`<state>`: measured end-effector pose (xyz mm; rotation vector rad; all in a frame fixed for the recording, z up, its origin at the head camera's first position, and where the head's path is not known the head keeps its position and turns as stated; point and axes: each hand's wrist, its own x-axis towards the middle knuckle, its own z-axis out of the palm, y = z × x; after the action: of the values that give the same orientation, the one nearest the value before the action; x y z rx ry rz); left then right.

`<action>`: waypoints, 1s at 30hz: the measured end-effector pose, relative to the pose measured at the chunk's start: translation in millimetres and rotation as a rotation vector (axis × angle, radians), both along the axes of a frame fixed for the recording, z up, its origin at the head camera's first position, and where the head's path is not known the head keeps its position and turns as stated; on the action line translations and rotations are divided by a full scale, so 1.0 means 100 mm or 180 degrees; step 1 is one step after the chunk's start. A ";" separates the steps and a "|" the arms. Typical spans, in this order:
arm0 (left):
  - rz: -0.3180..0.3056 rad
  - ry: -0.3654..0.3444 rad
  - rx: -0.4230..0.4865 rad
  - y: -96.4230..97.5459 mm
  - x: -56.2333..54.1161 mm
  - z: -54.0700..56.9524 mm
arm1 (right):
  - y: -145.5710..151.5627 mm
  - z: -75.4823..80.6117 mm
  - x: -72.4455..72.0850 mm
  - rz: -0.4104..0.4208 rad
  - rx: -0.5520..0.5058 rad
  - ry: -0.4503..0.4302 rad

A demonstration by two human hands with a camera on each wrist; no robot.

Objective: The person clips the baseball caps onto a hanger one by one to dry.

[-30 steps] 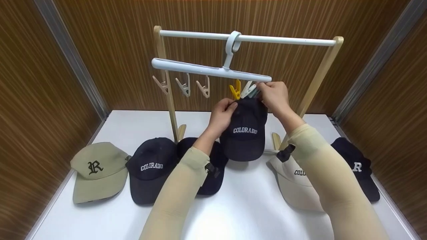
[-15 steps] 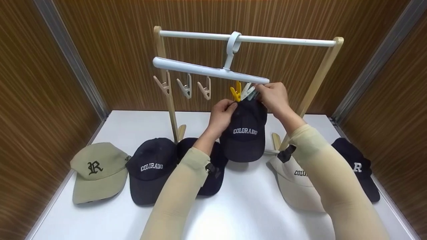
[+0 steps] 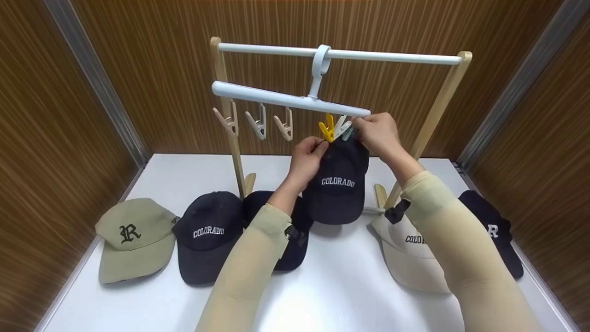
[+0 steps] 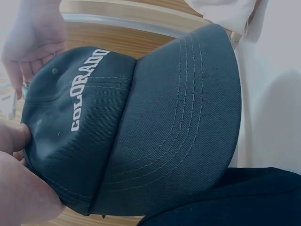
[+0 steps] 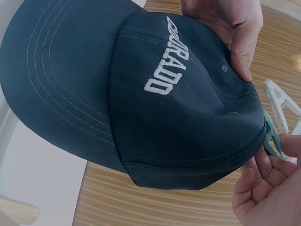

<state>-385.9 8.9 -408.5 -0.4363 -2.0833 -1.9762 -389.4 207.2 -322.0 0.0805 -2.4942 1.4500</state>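
A dark COLORADO cap (image 3: 338, 203) hangs in the air below the right end of a white clip hanger (image 3: 272, 97), its brim down. My left hand (image 3: 306, 159) pinches the top of its crown between thumb and fingers. My right hand (image 3: 379, 133) pinches a teal clip (image 5: 272, 137) whose tip meets the cap's edge in the right wrist view. Whether that clip bites the fabric I cannot tell. Beside it hang a white clip (image 3: 341, 128) and a yellow clip (image 3: 327, 128). The hanger tilts down to the right.
The hanger hooks over the white bar (image 3: 392, 56) of a wooden-legged stand. Several clips, including a pink one (image 3: 284, 125), dangle at its left. On the white table lie an olive cap (image 3: 136, 240), dark caps (image 3: 207, 235) and a beige cap (image 3: 410, 258), partly behind my right arm.
The hanger's right end has dipped slightly and shifted a little left, and its clips hang slightly lower. Both hands keep their holds nearly in place.
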 end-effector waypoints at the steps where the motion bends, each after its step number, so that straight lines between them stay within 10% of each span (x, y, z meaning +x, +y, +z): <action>1: 0.0006 -0.0007 0.0001 0.00 0.00 0.00 | 0.00 0.00 0.00 0.0011 0.0017 -0.0006; 30: 0.0023 0.0055 0.0018 0.02 0.00 0.02 | 0.05 0.01 -0.02 0.0120 0.0321 -0.0020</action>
<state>-386.1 11.3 -406.9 -0.4427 -2.0657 -1.9669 -391.6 212.5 -321.3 0.1428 -2.5833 1.3398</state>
